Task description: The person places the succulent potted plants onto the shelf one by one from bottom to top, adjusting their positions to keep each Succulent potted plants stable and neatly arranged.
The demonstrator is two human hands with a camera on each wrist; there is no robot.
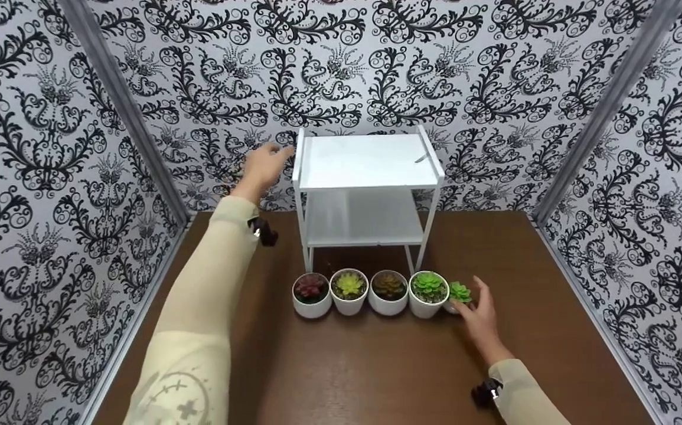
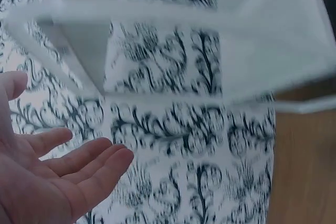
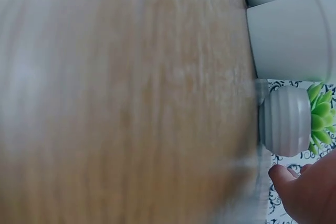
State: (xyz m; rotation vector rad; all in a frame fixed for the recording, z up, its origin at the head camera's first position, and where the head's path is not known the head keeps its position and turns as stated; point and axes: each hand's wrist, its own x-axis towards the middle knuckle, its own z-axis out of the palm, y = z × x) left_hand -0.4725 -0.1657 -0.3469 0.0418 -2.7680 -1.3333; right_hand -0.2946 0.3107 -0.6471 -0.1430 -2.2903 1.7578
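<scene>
My left hand (image 1: 265,167) is raised beside the upper left corner of a white two-tier shelf rack (image 1: 364,162). In the left wrist view its fingers (image 2: 100,169) are spread, holding nothing. My right hand (image 1: 482,321) is at the right end of a row of potted succulents, thumb and fingers parted around a small green succulent (image 1: 459,291). In the right wrist view this plant's ribbed grey-white pot (image 3: 286,121) stands upright, with a narrow gap between it and the thumb (image 3: 281,174). Beside it stands a taller white pot with a green succulent (image 1: 428,289).
Further left in the row are a brown succulent (image 1: 389,286), a yellow-green one (image 1: 349,285) and a dark red one (image 1: 310,289), in white pots before the rack. All stand on a brown wooden table (image 1: 341,366). Patterned walls (image 1: 341,71) enclose the back and both sides.
</scene>
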